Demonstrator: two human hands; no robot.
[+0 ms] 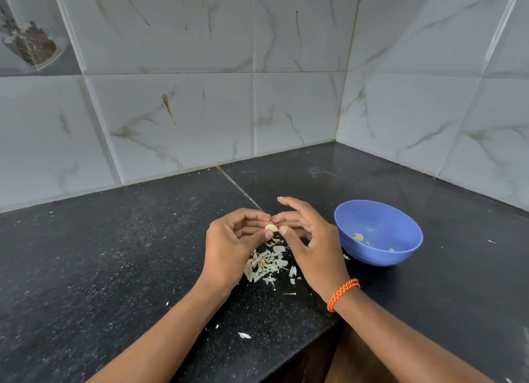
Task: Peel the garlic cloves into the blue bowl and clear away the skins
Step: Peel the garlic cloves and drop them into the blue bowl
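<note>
My left hand [232,239] pinches a pale garlic clove [271,227] between thumb and curled fingers, above the black counter. My right hand [307,239] meets it from the right, with thumb and forefinger tips at the clove and the other fingers raised. Under both hands lies a pile of white garlic skins [266,264]. The blue bowl [400,222] stands to the right of my right hand, with a few peeled cloves [358,236] at its bottom.
The black granite counter [114,254] fills a corner between two tiled walls [294,111]. Stray skin flakes [244,335] lie near the counter's front edge. An orange braided band [342,294] is on my right wrist.
</note>
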